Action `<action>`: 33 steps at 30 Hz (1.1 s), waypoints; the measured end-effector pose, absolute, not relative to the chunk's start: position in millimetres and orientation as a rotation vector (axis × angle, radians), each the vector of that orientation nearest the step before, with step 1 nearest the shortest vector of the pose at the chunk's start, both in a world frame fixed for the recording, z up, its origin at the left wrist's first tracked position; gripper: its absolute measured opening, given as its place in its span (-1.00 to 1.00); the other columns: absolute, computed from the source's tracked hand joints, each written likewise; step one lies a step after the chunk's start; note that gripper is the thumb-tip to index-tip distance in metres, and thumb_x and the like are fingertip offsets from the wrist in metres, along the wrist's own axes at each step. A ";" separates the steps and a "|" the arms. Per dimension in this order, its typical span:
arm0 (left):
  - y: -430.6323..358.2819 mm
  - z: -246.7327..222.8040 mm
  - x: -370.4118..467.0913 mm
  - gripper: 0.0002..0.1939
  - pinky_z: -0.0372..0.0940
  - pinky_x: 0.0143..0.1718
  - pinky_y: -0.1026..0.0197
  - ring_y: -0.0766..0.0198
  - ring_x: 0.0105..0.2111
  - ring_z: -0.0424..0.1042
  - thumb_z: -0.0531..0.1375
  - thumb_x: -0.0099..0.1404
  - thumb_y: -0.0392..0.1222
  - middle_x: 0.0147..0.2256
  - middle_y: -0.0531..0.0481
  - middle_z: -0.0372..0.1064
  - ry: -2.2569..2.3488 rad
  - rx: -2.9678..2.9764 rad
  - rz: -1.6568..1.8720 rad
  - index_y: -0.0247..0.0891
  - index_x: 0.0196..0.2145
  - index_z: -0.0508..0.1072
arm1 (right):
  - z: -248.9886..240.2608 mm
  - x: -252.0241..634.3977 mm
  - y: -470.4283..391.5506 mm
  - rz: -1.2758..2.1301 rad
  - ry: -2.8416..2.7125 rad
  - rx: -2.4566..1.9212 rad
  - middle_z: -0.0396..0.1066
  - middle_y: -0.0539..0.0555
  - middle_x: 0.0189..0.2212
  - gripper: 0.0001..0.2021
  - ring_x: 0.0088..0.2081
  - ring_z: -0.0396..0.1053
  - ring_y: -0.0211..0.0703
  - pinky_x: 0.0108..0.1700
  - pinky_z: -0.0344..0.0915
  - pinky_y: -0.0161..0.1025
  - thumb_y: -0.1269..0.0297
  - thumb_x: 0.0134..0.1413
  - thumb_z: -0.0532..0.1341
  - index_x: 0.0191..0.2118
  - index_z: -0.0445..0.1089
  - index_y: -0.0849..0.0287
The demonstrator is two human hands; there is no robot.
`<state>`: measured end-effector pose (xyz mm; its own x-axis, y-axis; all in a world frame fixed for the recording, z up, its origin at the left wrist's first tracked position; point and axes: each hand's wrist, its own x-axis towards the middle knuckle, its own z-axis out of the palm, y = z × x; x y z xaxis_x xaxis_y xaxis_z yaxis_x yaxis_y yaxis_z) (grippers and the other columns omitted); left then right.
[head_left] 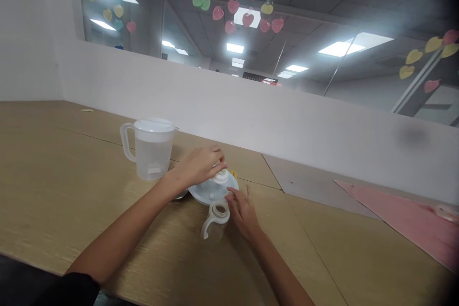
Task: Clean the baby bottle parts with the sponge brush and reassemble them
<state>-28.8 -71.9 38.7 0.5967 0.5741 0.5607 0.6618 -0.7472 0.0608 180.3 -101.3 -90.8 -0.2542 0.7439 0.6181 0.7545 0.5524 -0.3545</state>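
Head: bottle (217,222); illegible patch (155,170) on pitcher (153,150)

Hazy glare from white ceiling panels (235,48) in the glass (215,50), soft shadow between your arms (132,227), right-hand corners dark

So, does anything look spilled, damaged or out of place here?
No clear spill or damage: the pitcher and open bottle stand upright. Two minor oddities: a pale scrap lies alone on the table, back left, and a blurred dark smudge shows over the wall at right; I can't tell what it is.
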 end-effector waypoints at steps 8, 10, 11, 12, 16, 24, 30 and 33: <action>-73.0 39.7 -28.3 -0.68 0.13 -0.40 0.25 0.24 -0.32 0.39 -0.04 0.35 -0.02 -0.22 0.00 0.40 -1.062 -2.685 -0.829 -0.23 -0.28 0.42 | -91.3 180.6 -102.1 -0.224 -2.021 -1.114 0.48 0.07 -0.26 -0.75 -0.16 0.42 -0.12 0.25 -0.24 0.24 0.23 0.26 -0.04 -0.18 0.36 0.14; -73.1 40.0 -28.2 -0.67 0.13 -0.40 0.25 0.24 -0.32 0.39 -0.04 0.35 -0.02 -0.22 -0.01 0.40 -1.059 -2.688 -0.819 -0.24 -0.27 0.42 | -92.0 180.4 -101.5 -0.250 -1.985 -1.088 0.47 0.07 -0.28 -0.76 -0.21 0.43 -0.13 0.24 -0.15 0.21 0.26 0.26 -0.05 -0.16 0.32 0.15; -73.1 40.1 -28.4 -0.67 0.13 -0.40 0.25 0.24 -0.32 0.39 -0.04 0.35 -0.02 -0.22 -0.02 0.40 -1.056 -2.688 -0.818 -0.24 -0.27 0.43 | -92.3 180.6 -101.1 -0.262 -1.963 -1.082 0.46 0.07 -0.28 -0.77 -0.22 0.42 -0.13 0.23 -0.10 0.19 0.27 0.26 -0.06 -0.16 0.31 0.15; -73.1 40.3 -28.6 -0.67 0.13 -0.40 0.25 0.24 -0.32 0.39 -0.04 0.35 -0.01 -0.22 -0.01 0.40 -1.053 -2.685 -0.820 -0.24 -0.27 0.43 | -92.5 180.9 -100.6 -0.273 -1.940 -1.082 0.45 0.09 -0.28 -0.77 -0.21 0.42 -0.12 0.21 -0.05 0.17 0.26 0.25 -0.06 -0.15 0.30 0.16; -72.6 40.6 -30.0 -0.66 0.12 -0.40 0.25 0.23 -0.32 0.39 -0.04 0.35 0.00 -0.23 -0.01 0.40 -1.055 -2.669 -0.837 -0.24 -0.28 0.42 | -92.3 181.9 -99.9 -0.265 -1.909 -1.090 0.41 0.10 -0.28 -0.80 -0.21 0.41 -0.11 0.17 0.09 0.08 0.23 0.24 -0.03 -0.16 0.27 0.16; -71.4 38.3 -29.9 -0.67 0.11 -0.41 0.25 0.23 -0.31 0.39 -0.04 0.35 -0.01 -0.22 0.01 0.40 -1.049 -2.672 -0.832 -0.23 -0.28 0.43 | -94.9 183.4 -98.4 -0.170 -2.113 -1.150 0.47 0.07 -0.22 -0.73 -0.07 0.38 -0.08 0.22 -0.09 0.23 0.24 0.28 -0.08 -0.16 0.34 0.12; -71.8 39.1 -30.0 -0.67 0.13 -0.39 0.25 0.22 -0.29 0.39 -0.05 0.35 -0.02 -0.22 -0.03 0.41 -1.032 -2.696 -0.773 -0.25 -0.27 0.43 | -98.8 185.1 -94.6 -0.159 -2.078 -1.207 0.44 0.11 -0.11 -0.67 0.10 0.23 0.02 0.19 -0.15 0.35 0.20 0.29 -0.11 -0.07 0.34 0.11; -76.7 40.8 -27.3 -0.68 0.12 -0.38 0.25 0.21 -0.30 0.39 -0.04 0.35 -0.03 -0.26 -0.02 0.43 -1.040 -2.742 -0.772 -0.24 -0.29 0.42 | -91.8 182.2 -98.6 -0.140 -1.919 -1.144 0.36 0.17 0.00 -0.66 0.10 0.24 -0.02 0.17 0.05 0.15 0.15 0.26 -0.05 0.04 0.26 0.15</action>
<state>-27.3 -76.7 40.8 0.6361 0.5909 0.4962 0.6462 -0.7594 0.0758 182.2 -98.6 -91.8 -0.1964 0.6606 0.7245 0.7586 0.5706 -0.3146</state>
